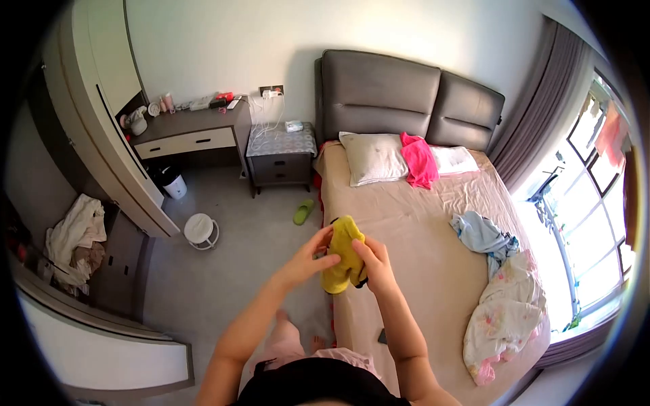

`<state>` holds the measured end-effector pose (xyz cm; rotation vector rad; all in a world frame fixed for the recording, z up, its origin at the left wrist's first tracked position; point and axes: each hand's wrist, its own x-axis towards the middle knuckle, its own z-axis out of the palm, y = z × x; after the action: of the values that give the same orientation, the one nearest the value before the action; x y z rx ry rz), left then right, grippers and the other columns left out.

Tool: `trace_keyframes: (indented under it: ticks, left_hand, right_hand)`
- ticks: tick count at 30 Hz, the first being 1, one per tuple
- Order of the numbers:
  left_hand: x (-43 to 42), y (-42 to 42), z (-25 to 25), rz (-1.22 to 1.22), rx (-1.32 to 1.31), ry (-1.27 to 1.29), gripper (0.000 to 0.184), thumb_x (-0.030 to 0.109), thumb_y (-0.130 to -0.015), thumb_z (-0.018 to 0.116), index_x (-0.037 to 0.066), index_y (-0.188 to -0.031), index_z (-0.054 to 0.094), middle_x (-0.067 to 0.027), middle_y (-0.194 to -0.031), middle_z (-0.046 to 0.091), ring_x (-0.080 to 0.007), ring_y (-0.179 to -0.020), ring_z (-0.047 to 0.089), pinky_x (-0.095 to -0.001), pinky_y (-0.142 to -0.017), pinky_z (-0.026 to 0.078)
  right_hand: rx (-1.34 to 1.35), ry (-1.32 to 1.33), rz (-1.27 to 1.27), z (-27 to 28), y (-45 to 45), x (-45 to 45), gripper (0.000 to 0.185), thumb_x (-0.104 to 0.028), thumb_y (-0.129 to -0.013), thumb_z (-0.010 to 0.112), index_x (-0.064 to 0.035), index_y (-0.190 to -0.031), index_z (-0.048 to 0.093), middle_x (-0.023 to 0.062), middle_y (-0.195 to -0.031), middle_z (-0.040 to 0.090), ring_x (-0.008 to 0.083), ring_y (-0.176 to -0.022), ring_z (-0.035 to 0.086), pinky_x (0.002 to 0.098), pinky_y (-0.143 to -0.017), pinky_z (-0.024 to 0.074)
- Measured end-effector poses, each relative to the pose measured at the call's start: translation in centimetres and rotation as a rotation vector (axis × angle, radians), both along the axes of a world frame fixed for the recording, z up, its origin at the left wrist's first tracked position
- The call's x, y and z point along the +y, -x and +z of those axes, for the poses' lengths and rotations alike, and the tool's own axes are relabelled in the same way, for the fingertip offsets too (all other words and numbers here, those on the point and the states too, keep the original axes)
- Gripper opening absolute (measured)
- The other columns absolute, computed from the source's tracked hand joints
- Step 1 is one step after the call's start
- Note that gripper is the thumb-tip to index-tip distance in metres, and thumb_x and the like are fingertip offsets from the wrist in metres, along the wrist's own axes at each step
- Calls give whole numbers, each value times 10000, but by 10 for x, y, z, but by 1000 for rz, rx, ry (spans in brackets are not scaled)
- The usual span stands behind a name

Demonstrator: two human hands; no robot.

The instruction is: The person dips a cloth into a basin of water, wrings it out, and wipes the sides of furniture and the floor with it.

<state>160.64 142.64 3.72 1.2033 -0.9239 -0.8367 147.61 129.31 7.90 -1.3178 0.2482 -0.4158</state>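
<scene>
Hands: left hand [302,262] and right hand [378,265] both pinch the yellow cloth [346,256] from opposite sides, thumbs in front, the other fingers partly hidden.
Yellow cloth: soft-looking, folded into an upright, lumpy oblong with dark edging at the lower right; held in front of the body, above the bed's side edge.
Bed: tan sheet [406,264], lightly wrinkled; a small dark flat object [383,336] lies near the right forearm.
Headboard: grey-brown panels [379,88], smooth and leather-like, with horizontal seams.
Pillow end: a pale, finely patterned pillow [372,159], with a bright pink cloth [420,162] crumpled beside it.
Window side: a light-blue garment [479,231] bunched up, touching a pale floral quilt [504,314].
Nightstand: grey drawers under a patterned cover [271,141]; print on the white box [294,126] is too small to read.
Floor: round white stool [199,229], green slipper [303,212].
</scene>
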Motion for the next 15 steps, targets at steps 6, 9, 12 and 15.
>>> trace_keyframes:
  ticks: [6,9,12,15]
  left_hand:
    - [-53,-134,-4,-73,184,39,693,199,-901,648,56,-1471,281,-68,-1408,426,-182,-1300,402,-326,-1083,324]
    - [-76,-202,-7,-141,253,28,653,178,-917,625,52,-1464,291,-58,-1394,437,-168,-1281,416,-315,-1070,340]
    - [-98,-263,-5,-209,353,34,624,162,-923,630,46,-1447,314,-66,-1345,469,-156,-1237,447,-298,-1023,389]
    - [-132,-318,-3,-289,275,33,630,170,-924,629,54,-1453,310,-71,-1358,460,-161,-1253,437,-304,-1027,386]
  right_hand:
    - [-68,3,36,-16,-128,-33,305,-201,-975,526,11,-1192,564,25,-1036,596,83,-949,530,244,-818,439]
    - [-33,-14,3,-18,-195,-53,324,-185,-972,527,21,-1220,551,38,-1080,595,96,-982,534,247,-849,436]
    - [1,2,-38,-17,-249,-72,348,-183,-967,533,27,-1244,540,46,-1104,599,104,-1005,539,250,-868,436]
    - [13,25,-115,-8,-292,-89,362,-183,-962,539,29,-1257,535,50,-1111,604,110,-1016,543,256,-875,438]
